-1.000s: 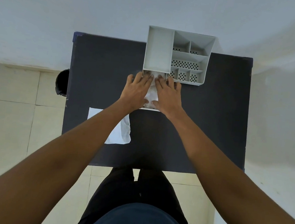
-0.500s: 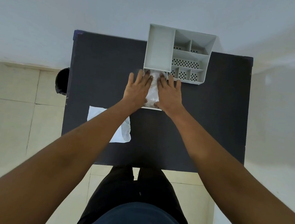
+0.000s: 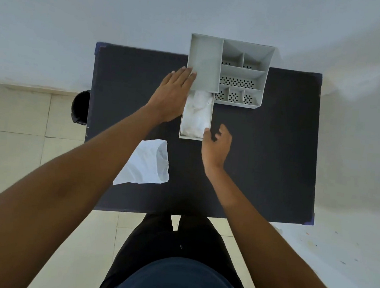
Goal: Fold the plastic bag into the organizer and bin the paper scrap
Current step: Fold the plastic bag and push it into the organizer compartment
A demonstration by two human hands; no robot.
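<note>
Dark table (image 3: 264, 150), seen from above. Grey organizer (image 3: 242, 72) at the far edge, drawer (image 3: 194, 138) pulled out toward the viewer from under the big left compartment. Long axis of the drawer running near to far, open end of the travel pointing back at the organizer. Inside it, the bag (image 3: 197, 114): white, crumpled, folded into a narrow bundle lying lengthwise along the drawer, filling it nearly wall to wall.

Left hand (image 3: 172, 94) flat and spread, fingers pointing away, fingertips on the organizer's left front corner, palm alongside the drawer's left wall. Holding nothing, just pressing.

Right hand (image 3: 216, 146) at the drawer's near right corner, fingers loosely curled, thumb touching the rim. Not closed around anything; whether pinching the wall, cannot tell.

White paper (image 3: 146, 163) flat on the table, near left of the drawer, partly under the left forearm, apart from the organizer. Dark round bin (image 3: 81, 106) on the floor just off the table's left edge.
</note>
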